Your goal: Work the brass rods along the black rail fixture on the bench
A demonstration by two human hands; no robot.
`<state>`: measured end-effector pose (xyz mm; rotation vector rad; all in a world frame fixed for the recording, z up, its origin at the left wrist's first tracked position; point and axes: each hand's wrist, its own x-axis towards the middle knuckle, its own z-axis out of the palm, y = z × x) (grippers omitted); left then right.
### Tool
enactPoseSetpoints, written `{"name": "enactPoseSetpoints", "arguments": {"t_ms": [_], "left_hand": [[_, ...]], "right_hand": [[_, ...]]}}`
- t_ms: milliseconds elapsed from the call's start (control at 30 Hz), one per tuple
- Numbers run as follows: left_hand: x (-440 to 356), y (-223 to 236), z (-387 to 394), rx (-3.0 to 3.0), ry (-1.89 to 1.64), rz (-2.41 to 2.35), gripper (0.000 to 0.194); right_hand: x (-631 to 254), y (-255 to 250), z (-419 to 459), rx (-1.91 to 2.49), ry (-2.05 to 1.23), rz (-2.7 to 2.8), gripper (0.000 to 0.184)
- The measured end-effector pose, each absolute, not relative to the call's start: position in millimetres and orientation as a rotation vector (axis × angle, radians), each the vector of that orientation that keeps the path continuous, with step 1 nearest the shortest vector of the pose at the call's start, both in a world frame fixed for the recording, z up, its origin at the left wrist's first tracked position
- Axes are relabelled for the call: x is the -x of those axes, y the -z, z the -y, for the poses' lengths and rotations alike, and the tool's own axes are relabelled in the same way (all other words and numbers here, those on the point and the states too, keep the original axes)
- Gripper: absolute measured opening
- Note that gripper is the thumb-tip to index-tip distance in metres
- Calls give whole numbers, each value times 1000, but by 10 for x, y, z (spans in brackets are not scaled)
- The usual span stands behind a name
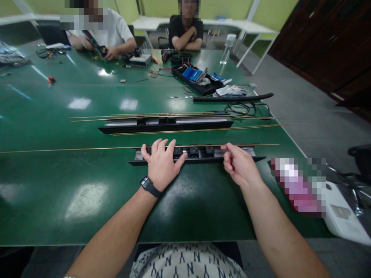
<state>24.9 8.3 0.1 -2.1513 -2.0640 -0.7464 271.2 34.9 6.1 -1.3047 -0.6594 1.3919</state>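
Observation:
A long black rail with a silvery inside and several small black blocks lies across the green table in front of me. Along its far edge runs a long, thin brass-coloured strip, reaching well past the rail's left end. My left hand, palm down with fingers spread, rests over the rail's left part, its fingertips at the strip. At the right part, my right hand is closed, with thumb and index finger pinching the strip near the rail's far edge. Its other fingers are curled.
Behind lies a second black rail with more thin strips around it. Farther back are a black tray of blue items, a coiled cable and a clear bottle. Two people sit opposite, one handling a dark tool.

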Motion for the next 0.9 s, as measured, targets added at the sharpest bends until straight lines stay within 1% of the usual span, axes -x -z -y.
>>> {"name": "enactPoseSetpoints", "arguments": {"t_ms": [200, 467, 900], "left_hand": [[-249, -22, -73, 2161, 707, 2062, 53], [-250, -42, -63, 2177, 703, 2082, 53], [-256, -62, -57, 2161, 653, 2053, 48]], "right_hand": [[-2705, -80, -347, 1309, -1399, 650, 17], [-2705, -98, -332, 1308, -1398, 662, 23], [-2696, -94, -330, 1307, -1389, 674, 25]]}}
